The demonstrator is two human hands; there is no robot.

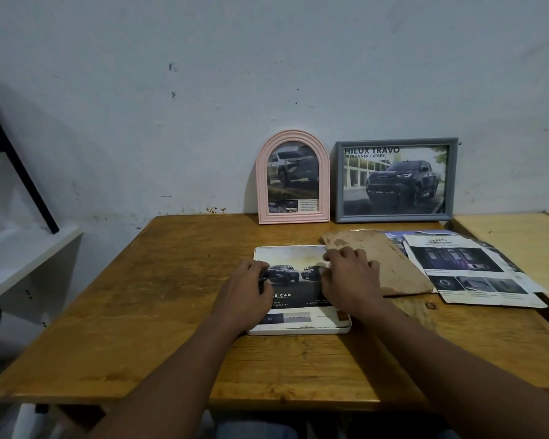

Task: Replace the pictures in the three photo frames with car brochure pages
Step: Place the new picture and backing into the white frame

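Head view: white frame [298, 330] flat on counter [171, 296], brochure page [293, 258] laid in it; left hand [248, 288] and right hand [351, 280] press page, fingers [341, 253] spread, gripping nothing; square page to corners, smooth flat, then fit backing board [390, 267].

Beneath the left hand [246, 289] and the right hand [349, 280], a white frame [298, 331] holds a page [298, 258] with dark trucks under a pale yellowish sky, a black band with white lettering, and navy, grey, white and brown swatches. Beyond the hands, a pink arched frame [262, 185] and a grey-blue frame [339, 185] each show a dark grey truck. Right of the right hand are a mottled brown board [393, 267] and white pages [476, 270] with black and purple pictures, on a honey-brown grained table [140, 296].
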